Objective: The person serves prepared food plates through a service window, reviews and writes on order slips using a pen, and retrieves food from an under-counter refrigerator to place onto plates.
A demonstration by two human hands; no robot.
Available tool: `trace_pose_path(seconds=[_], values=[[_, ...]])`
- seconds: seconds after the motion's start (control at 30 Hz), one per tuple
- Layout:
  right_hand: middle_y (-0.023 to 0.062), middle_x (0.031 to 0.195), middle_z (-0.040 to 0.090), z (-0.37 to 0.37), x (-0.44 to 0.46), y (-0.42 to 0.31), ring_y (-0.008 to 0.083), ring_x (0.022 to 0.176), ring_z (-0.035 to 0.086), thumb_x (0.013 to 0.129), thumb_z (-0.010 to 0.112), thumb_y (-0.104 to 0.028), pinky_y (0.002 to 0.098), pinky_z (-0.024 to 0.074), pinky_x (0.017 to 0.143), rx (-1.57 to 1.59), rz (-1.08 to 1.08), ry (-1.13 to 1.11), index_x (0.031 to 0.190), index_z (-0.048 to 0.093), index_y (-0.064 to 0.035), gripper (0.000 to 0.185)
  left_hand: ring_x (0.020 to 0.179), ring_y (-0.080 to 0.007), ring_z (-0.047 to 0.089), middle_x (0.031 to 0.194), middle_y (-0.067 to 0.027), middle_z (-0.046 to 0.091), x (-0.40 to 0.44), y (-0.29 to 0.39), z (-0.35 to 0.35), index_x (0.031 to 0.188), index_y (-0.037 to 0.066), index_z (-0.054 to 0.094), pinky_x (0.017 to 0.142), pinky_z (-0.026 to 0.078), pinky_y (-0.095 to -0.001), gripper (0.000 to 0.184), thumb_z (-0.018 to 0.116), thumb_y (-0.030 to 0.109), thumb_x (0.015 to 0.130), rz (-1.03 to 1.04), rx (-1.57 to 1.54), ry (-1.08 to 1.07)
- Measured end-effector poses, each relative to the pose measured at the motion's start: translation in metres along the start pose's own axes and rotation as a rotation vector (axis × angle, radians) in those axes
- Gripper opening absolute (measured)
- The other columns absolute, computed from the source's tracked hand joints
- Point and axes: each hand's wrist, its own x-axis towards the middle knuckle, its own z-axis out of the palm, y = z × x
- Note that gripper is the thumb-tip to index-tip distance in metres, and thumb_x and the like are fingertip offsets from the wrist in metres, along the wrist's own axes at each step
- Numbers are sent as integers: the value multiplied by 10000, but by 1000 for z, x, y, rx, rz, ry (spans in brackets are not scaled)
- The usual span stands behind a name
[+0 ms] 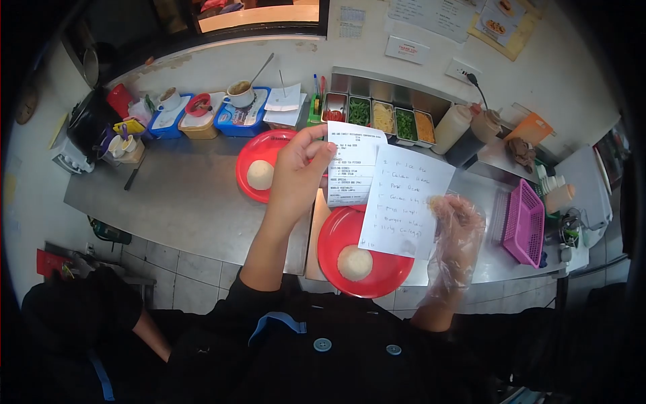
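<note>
A printed receipt (pixel 348 165) is pinched upright between the thumb and fingers of my bare left hand (pixel 306 165). My right hand (pixel 459 225), in a clear plastic glove, grips the right edge of a white sheet with handwriting (pixel 407 198). The sheet's left edge overlaps the receipt. Beneath the papers lies a red plate (pixel 336 232) with a mound of white rice (pixel 354 262) on it. Behind my left wrist, a second red plate (pixel 245 158) holds another rice mound (pixel 260 174).
Metal trays of chopped toppings (pixel 383 118) line the wall, beside squeeze bottles (pixel 454 128). Blue-and-white tubs (pixel 242 118) stand at the back left. A knife (pixel 131 178) lies on the left counter. A pink basket (pixel 524 222) is at right; a co-worker (pixel 87 323) is at lower left.
</note>
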Motion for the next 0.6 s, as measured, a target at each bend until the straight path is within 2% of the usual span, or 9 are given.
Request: trace_pose_path(seconds=[0.27, 0.37, 0.43, 0.6], values=[[73, 717, 621, -2, 0, -3, 99, 597, 568, 748, 659, -9, 190, 419, 510, -35, 27, -83, 828, 616, 40, 103, 799, -132, 618, 927, -130, 630, -7, 4, 7, 1197, -23, 425, 610, 552, -266, 330, 492, 108, 902, 62, 3, 54], [84, 739, 627, 0, 0, -5, 109, 621, 580, 745, 657, 5, 197, 450, 554, -13, 55, -107, 835, 614, 48, 109, 799, -125, 611, 917, -112, 617, -6, 4, 3, 1179, -12, 462, 625, 550, -262, 297, 485, 99, 904, 110, -57, 32], [95, 758, 629, 1, 1, -2, 121, 647, 592, 742, 658, 15, 209, 474, 597, -6, 56, -106, 840, 610, 54, 116, 831, -130, 607, 952, -93, 608, -5, 1, -3, 1131, -16, 527, 640, 540, -253, 255, 484, 70, 895, 58, 18, 34], [107, 782, 629, 2, 2, 1, 132, 668, 600, 745, 661, 17, 220, 486, 621, 24, 62, -114, 850, 606, 56, 124, 868, -139, 600, 986, -87, 594, -5, 5, -8, 1109, -18, 554, 658, 546, -263, 252, 461, 28, 879, 13, -8, -8]])
